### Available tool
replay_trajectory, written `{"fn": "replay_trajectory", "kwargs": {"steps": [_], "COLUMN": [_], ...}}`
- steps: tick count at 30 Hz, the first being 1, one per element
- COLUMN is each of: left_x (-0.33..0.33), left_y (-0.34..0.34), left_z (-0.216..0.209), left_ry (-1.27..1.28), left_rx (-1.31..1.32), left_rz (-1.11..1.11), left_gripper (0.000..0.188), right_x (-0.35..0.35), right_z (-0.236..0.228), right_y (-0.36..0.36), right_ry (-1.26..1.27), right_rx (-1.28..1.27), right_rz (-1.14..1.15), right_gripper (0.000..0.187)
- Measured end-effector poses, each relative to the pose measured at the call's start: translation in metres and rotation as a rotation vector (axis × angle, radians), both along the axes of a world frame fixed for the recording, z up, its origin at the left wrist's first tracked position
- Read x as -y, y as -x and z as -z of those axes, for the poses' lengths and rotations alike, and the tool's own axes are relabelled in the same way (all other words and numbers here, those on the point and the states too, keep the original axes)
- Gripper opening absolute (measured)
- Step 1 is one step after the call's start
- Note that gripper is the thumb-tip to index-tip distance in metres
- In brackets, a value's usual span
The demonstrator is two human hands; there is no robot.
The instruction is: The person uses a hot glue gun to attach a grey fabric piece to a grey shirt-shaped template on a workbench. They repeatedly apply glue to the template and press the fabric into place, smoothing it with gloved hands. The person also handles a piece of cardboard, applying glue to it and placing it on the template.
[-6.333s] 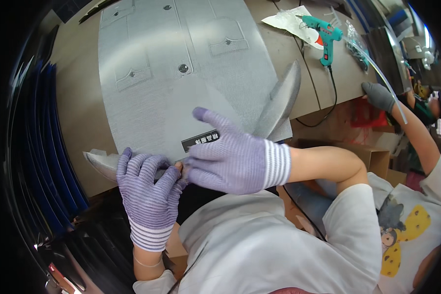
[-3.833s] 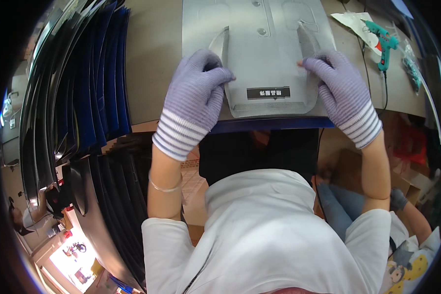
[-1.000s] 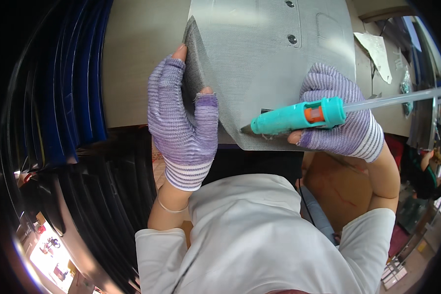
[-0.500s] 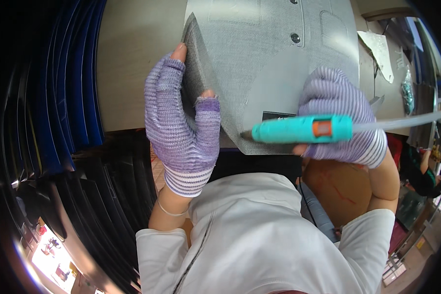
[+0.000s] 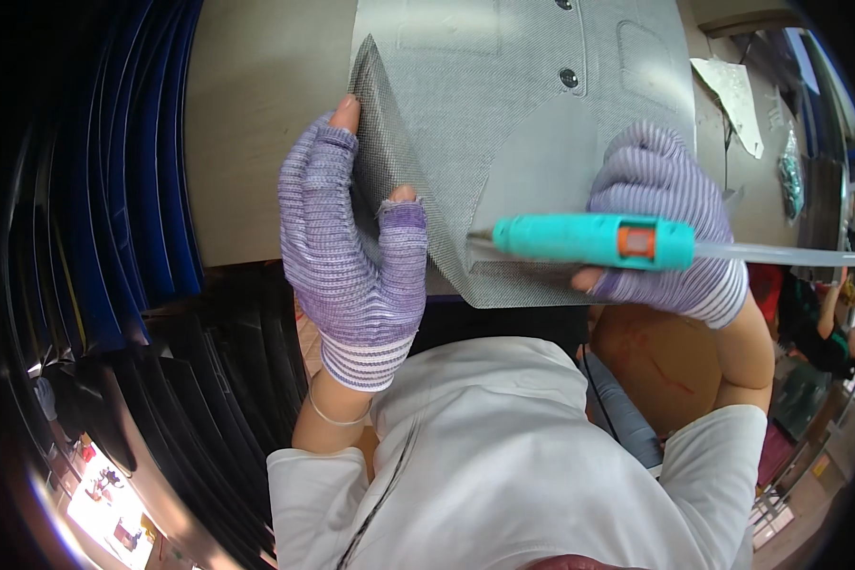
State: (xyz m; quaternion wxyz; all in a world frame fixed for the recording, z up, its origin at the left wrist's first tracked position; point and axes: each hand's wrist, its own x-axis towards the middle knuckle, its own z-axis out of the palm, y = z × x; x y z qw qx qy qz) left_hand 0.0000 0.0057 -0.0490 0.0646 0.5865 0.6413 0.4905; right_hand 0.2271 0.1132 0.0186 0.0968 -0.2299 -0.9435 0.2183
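My left hand (image 5: 353, 218), in a purple-and-white striped knit glove with bare thumb and fingertip, grips the raised left edge of a grey woven covering sheet (image 5: 385, 123). The sheet lies on a flat panel, folded up along its left and near edges. In my right hand (image 5: 665, 214), gloved alike, is a teal hot glue gun (image 5: 589, 240) with an orange window. A translucent glue stick (image 5: 779, 253) trails from its rear. The gun's nozzle points left, close over the sheet's folded near-left corner; whether it touches is unclear. Pocket outlines and dark buttons (image 5: 568, 78) mark the panel.
A pale worktable (image 5: 266, 133) supports the panel. Blue sheets (image 5: 152, 161) stand in a row at left, with black sheets (image 5: 209, 380) nearer me. At right lie a white scrap (image 5: 730, 100) and a clear bag (image 5: 790, 176). Another person (image 5: 822, 323) is farther right.
The glue gun has risen slightly away from me and shifted a little right, its nozzle leaving the near corner. The panel has slid slightly toward me. My left hand keeps its hold.
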Motion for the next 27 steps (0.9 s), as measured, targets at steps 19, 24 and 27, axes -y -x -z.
{"fn": "replay_trajectory", "kwargs": {"steps": [19,24,27], "left_x": [0.000,-0.001,-0.002], "left_y": [-0.002,-0.001,-0.001], "left_z": [-0.007,-0.006,-0.005], "left_ry": [0.045,0.051,0.051], "left_rx": [-0.019,-0.026,-0.027], "left_rz": [-0.010,-0.012,-0.004], "left_gripper": [0.054,0.054,0.053], "right_x": [-0.009,-0.018,-0.017], "right_z": [-0.001,-0.003,0.001], "right_y": [-0.010,-0.023,-0.017], "right_ry": [-0.382,-0.170,-0.248], "right_rx": [0.048,0.154,-0.078], "right_rz": [0.184,0.418,0.241], "right_gripper": [0.039,0.043,0.037]}}
